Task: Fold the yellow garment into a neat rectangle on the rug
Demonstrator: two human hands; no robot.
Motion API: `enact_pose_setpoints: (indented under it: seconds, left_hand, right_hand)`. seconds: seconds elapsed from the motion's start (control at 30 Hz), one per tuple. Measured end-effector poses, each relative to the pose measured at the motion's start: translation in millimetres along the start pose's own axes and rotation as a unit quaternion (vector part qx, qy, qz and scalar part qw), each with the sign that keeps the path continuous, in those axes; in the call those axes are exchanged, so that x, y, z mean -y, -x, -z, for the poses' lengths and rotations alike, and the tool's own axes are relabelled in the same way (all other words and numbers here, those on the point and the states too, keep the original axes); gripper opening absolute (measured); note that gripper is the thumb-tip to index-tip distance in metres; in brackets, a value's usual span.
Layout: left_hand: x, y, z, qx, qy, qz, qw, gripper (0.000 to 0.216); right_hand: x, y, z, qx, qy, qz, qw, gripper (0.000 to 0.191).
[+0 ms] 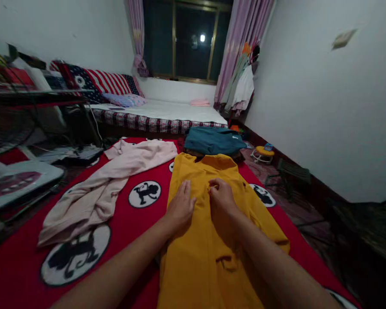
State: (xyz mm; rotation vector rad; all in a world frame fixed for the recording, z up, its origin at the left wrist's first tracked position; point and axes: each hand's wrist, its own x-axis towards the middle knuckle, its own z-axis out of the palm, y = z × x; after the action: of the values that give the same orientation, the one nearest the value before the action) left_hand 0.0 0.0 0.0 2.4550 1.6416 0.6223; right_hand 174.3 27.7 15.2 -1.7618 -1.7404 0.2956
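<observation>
A mustard-yellow shirt point(209, 253) lies spread flat on a red blanket point(138, 219) printed with white circles and black monkey figures. My left hand point(180, 207) rests flat on the shirt's chest, fingers stretched out and together. Beside it my right hand point(221, 201) is closed, its fingertips pinching the shirt's front placket just below the collar.
A pale pink garment point(106, 189) lies crumpled on the blanket to the left. A folded teal garment point(212, 140) sits beyond the shirt's collar. A bed point(167, 112) with pillows stands under the window. Clutter and a table fill the left side; a small stool point(263, 152) stands at right.
</observation>
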Motion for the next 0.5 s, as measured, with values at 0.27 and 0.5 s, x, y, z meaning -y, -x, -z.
enact_pose_setpoints:
  seconds: [0.27,0.5]
  left_hand:
    - [1.2,1.0,-14.2,-0.040,-0.040,-0.033,0.998,0.055]
    - [1.3,2.6,-16.1,-0.053,-0.057,-0.042,0.996,0.055]
  right_hand:
    - [11.0,-24.0,-3.0,0.066,0.073,0.030,0.995,0.021]
    - [24.3,-25.1,-5.9,0.063,0.168,0.034,0.983,0.023]
